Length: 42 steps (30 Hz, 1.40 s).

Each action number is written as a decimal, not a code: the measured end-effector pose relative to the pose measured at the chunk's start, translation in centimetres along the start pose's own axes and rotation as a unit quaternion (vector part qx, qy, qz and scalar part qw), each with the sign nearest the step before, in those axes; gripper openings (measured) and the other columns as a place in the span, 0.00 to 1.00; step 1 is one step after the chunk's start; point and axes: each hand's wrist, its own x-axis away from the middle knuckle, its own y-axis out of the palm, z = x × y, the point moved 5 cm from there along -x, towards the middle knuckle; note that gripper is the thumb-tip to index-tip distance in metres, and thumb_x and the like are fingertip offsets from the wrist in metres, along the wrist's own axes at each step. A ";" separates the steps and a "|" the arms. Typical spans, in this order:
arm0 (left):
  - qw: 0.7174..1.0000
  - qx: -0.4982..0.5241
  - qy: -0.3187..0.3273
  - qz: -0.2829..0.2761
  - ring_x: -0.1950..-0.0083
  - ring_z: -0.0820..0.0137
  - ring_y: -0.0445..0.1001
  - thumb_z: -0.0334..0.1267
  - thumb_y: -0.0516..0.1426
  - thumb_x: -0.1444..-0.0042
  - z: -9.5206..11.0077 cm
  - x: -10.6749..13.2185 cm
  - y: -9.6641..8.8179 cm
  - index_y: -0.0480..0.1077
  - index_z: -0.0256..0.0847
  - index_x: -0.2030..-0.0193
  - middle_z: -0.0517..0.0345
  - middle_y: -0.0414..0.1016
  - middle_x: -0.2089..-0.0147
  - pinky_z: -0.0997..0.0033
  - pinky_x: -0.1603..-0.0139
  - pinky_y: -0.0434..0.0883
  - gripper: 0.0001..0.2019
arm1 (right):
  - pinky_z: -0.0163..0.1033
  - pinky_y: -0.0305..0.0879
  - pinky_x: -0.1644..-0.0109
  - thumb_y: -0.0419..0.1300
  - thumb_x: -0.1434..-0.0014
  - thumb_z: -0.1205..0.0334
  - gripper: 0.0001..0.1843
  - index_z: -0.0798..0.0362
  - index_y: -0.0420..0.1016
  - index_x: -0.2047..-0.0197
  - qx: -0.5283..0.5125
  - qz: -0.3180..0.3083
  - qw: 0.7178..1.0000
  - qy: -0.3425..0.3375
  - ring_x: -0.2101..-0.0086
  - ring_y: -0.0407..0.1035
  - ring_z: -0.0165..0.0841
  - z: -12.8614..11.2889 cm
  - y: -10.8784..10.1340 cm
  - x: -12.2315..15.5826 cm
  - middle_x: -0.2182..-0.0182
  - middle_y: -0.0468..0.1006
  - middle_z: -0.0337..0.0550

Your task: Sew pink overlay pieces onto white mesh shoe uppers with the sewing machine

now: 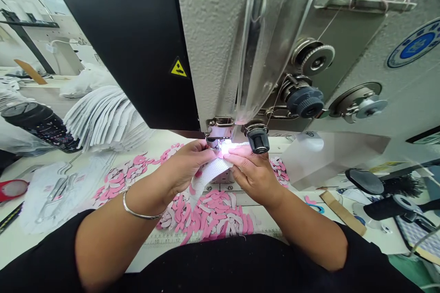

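A sewing machine (213, 46) fills the upper view, its lamp shining on the needle area. Under the lamp lies a white, mesh-like fabric piece (209, 175) with pink patches, its free end hanging toward me. My left hand (184, 165) pinches the fabric's left edge close beside the presser foot. On the other side, my right hand (252, 174) has its fingertips pressed on the fabric near the needle. Glare hides the exact stitching spot. Many small curved pink and white cut pieces (220, 213) lie heaped just below the fabric.
Stacked white fabric pieces (99, 116) stand at left, near a dark patterned cylinder (41, 123). Metal snips (58, 192) lie on white cloth. To the right are a brown strip (343, 213), a black-handled tool (388, 208) and a brush (402, 185).
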 end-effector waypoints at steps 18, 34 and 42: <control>0.997 0.072 0.028 -0.012 0.66 0.69 0.75 0.33 0.65 0.52 -0.9 -0.1 -0.1 0.74 0.39 0.67 0.57 0.76 0.69 0.70 0.64 0.71 0.06 | 0.54 0.62 0.39 0.57 0.35 0.66 0.17 0.42 0.76 0.46 -0.027 -0.006 1.000 0.004 0.48 0.71 0.39 0.5 -0.1 -0.3 0.53 0.79 0.43; 0.690 -0.488 0.480 0.236 0.51 0.56 0.71 0.39 0.62 0.44 1.4 6.3 1.6 0.74 0.44 0.53 0.50 0.75 0.56 0.49 0.46 0.65 0.12 | 0.55 0.64 0.40 0.59 0.36 0.66 0.16 0.45 0.74 0.46 -0.026 0.021 0.999 -0.019 0.49 0.71 0.40 0.4 0.0 -0.3 0.54 0.78 0.44; 0.624 -0.573 0.486 0.214 0.53 0.57 0.73 0.34 0.60 0.41 0.5 5.8 2.7 0.75 0.46 0.47 0.51 0.77 0.55 0.49 0.46 0.62 0.15 | 0.53 0.67 0.45 0.57 0.35 0.62 0.14 0.49 0.73 0.47 -0.017 -0.034 0.999 -0.006 0.50 0.71 0.41 1.2 -0.8 -1.0 0.52 0.79 0.46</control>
